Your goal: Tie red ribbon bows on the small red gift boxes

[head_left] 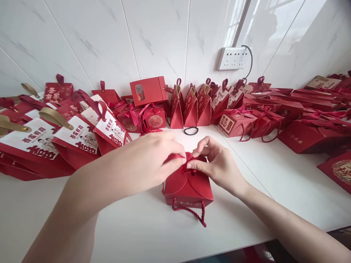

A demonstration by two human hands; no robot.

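A red gift box (189,188) with a folded petal top sits on the white counter in front of me. A twisted red cord handle (189,210) droops from its near side. Over the lid, my left hand (161,157) pinches a red ribbon (175,157) between thumb and fingers. My right hand (215,159) reaches in from the other side, its thumb and fingers closed at the ribbon's knot on the lid. The fingers partly cover the knot.
Triangular red boxes (74,140) crowd the left. More small boxes (190,106) line the tiled wall, with ribbon-tied boxes (304,135) at right. A black elastic loop (191,130) lies behind the gift box. A power socket (232,58) is on the wall.
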